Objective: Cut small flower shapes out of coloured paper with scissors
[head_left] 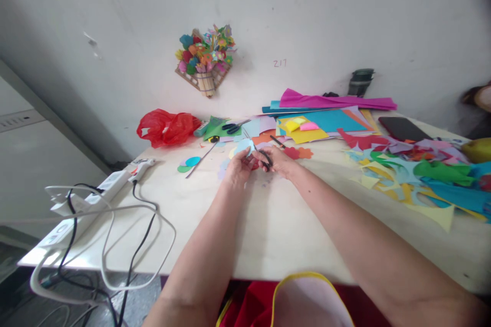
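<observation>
My left hand [241, 165] pinches a small piece of light blue paper [244, 147] above the middle of the table. In my right hand [276, 159] is a pair of scissors [265, 159] with black handles, fingers through the loops. Their blades point up and left, beside the light blue paper. Just right of my hands lie a red paper flower [292, 153] and an orange paper flower [306, 153]. A dark pen [277, 141] rests behind my right hand. Part of a red piece shows between the hands, mostly hidden.
Paper scraps [406, 173] cover the right side, near a dark phone [403, 128]. Coloured sheets [337, 120] are stacked at the back. A second pair of scissors [232, 127] and a red plastic bag [165, 127] lie back left. A power strip [88, 207] with trailing cables occupies the left edge.
</observation>
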